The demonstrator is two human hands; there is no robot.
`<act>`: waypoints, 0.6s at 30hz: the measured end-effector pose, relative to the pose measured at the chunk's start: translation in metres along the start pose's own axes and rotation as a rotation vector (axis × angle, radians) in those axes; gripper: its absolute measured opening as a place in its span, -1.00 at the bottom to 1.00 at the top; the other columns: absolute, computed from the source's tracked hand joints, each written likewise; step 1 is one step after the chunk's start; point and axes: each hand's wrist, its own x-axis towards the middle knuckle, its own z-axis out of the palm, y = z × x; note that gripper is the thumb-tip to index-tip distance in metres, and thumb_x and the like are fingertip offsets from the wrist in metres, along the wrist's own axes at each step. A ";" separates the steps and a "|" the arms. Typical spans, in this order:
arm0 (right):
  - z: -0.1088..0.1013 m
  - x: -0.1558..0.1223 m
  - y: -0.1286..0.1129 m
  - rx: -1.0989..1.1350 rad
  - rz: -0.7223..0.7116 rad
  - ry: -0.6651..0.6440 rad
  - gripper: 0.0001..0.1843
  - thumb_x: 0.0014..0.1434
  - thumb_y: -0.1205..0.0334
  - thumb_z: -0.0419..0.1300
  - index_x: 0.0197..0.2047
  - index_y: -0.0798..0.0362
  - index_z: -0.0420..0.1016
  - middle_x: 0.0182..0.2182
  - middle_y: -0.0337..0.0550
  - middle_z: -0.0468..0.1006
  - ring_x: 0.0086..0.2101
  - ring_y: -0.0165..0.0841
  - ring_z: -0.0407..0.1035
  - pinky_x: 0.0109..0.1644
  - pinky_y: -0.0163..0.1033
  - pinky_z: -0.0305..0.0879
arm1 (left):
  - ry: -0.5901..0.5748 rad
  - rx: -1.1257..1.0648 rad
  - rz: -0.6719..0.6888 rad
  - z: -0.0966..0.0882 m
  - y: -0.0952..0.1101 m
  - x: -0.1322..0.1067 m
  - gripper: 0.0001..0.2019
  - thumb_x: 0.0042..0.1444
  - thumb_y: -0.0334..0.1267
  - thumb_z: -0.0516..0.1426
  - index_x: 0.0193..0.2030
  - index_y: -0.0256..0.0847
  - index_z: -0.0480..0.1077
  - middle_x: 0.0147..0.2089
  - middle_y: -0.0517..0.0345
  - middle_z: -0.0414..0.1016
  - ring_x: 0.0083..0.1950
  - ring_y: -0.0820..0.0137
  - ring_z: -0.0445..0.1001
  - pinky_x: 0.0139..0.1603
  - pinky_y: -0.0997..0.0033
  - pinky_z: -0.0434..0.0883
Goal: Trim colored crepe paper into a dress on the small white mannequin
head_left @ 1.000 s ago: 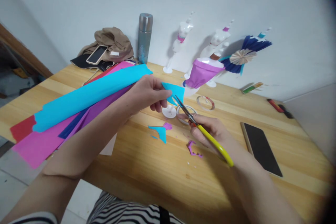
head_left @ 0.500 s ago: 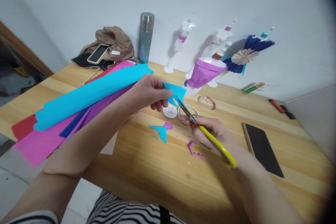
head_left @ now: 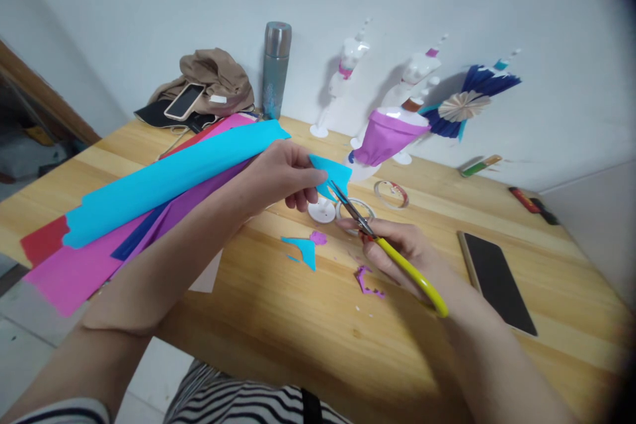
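Observation:
Between the thumb and fingers of my left hand (head_left: pixel 293 175) is a small piece of bright blue paper (head_left: pixel 338 168), held above the table. My right hand (head_left: pixel 397 248) is closed around scissors with yellow handles (head_left: pixel 410 271). Their blades lie at the lower edge of the blue piece, beside a cut in it. Below my hands are a blue paper scrap (head_left: pixel 304 250), a small purple cut-out (head_left: pixel 318 238) and a purple offcut (head_left: pixel 366 283). A white disc (head_left: pixel 322 210) and a roll of clear tape (head_left: pixel 370 209) sit partly behind the scissors and my left hand.
Coloured paper sheets (head_left: pixel 169 175) lie at the left. Behind stand a thermos (head_left: pixel 276 69), white mannequin figures (head_left: pixel 350 59) and one in a purple paper skirt (head_left: pixel 392 136). A second tape roll (head_left: pixel 391 195), a dark tablet or phone (head_left: pixel 497 281) and a green-handled tool (head_left: pixel 479 166) are to the right.
Hardly anything differs. The scissor tips have shifted very slightly to the left at the blue paper; my left hand keeps its place.

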 end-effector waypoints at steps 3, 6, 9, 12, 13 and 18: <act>-0.001 0.000 0.002 0.042 0.021 -0.020 -0.49 0.26 -0.09 0.37 0.16 0.02 0.75 -0.56 -0.35 0.24 -0.64 -0.47 0.15 -0.61 -0.36 0.20 | 0.006 0.000 -0.006 0.000 0.000 -0.001 -0.60 0.24 -0.57 0.18 -0.64 -0.32 0.46 -0.67 0.18 0.46 -0.66 0.56 0.41 -0.60 0.61 0.33; -0.002 0.000 0.005 0.057 -0.004 -0.022 -0.47 0.27 -0.18 0.38 0.11 0.03 0.77 -0.57 -0.34 0.27 -0.65 -0.47 0.17 -0.63 -0.36 0.21 | 0.001 -0.012 -0.001 0.000 0.001 0.000 -0.61 0.24 -0.56 0.18 -0.64 -0.32 0.46 -0.65 0.17 0.48 -0.66 0.56 0.41 -0.60 0.60 0.34; -0.002 0.001 0.008 0.073 -0.021 -0.020 -0.40 0.25 -0.26 0.39 0.14 0.01 0.77 -0.58 -0.34 0.29 -0.66 -0.46 0.20 -0.64 -0.36 0.23 | -0.005 -0.021 0.004 0.000 0.000 0.000 -0.61 0.23 -0.55 0.19 -0.64 -0.32 0.46 -0.65 0.16 0.48 -0.66 0.56 0.41 -0.60 0.60 0.33; -0.002 0.001 0.011 0.086 0.007 -0.019 -0.34 0.21 -0.33 0.40 0.15 -0.02 0.76 -0.57 -0.33 0.32 -0.68 -0.44 0.24 -0.65 -0.34 0.25 | -0.015 -0.022 0.006 0.000 0.000 0.000 -0.62 0.22 -0.54 0.19 -0.64 -0.32 0.46 -0.65 0.16 0.48 -0.66 0.55 0.41 -0.60 0.60 0.33; -0.002 0.001 0.012 0.086 0.025 -0.019 -0.34 0.21 -0.35 0.40 0.14 -0.02 0.76 -0.57 -0.32 0.32 -0.67 -0.43 0.26 -0.64 -0.33 0.26 | -0.015 -0.023 0.005 0.000 -0.001 0.000 -0.62 0.22 -0.54 0.19 -0.64 -0.31 0.46 -0.66 0.16 0.48 -0.66 0.55 0.41 -0.61 0.60 0.32; -0.003 0.000 0.014 0.071 0.091 -0.017 -0.33 0.19 -0.31 0.43 0.18 -0.02 0.74 -0.58 -0.32 0.31 -0.65 -0.38 0.33 -0.62 -0.31 0.29 | -0.015 -0.022 0.004 -0.001 -0.001 0.000 -0.62 0.20 -0.55 0.19 -0.64 -0.30 0.46 -0.65 0.16 0.48 -0.65 0.54 0.42 -0.59 0.58 0.33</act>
